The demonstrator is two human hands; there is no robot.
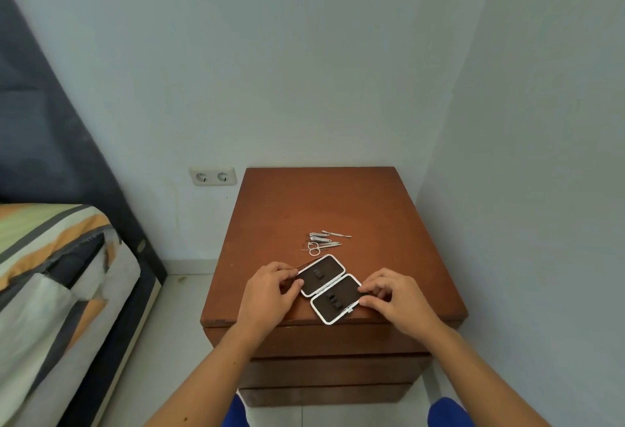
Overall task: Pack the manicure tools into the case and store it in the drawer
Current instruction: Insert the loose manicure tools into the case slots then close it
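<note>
A small manicure case [329, 288] with a silver rim and dark lining lies wide open near the front edge of a brown wooden nightstand [324, 210]. My left hand [270, 294] grips the left edge of its far half. My right hand [392, 298] pinches the right edge of its near half. A little beyond the case lies a loose cluster of silver manicure tools [323, 242]: nail clippers, small scissors, tweezers and a thin pusher. The drawer fronts [331, 369] below the top are closed.
The nightstand stands in a corner, with walls behind it and to its right. A bed with striped bedding [50, 277] and a dark headboard is on the left. A double wall socket [212, 176] sits low on the back wall. Pale floor runs between bed and nightstand.
</note>
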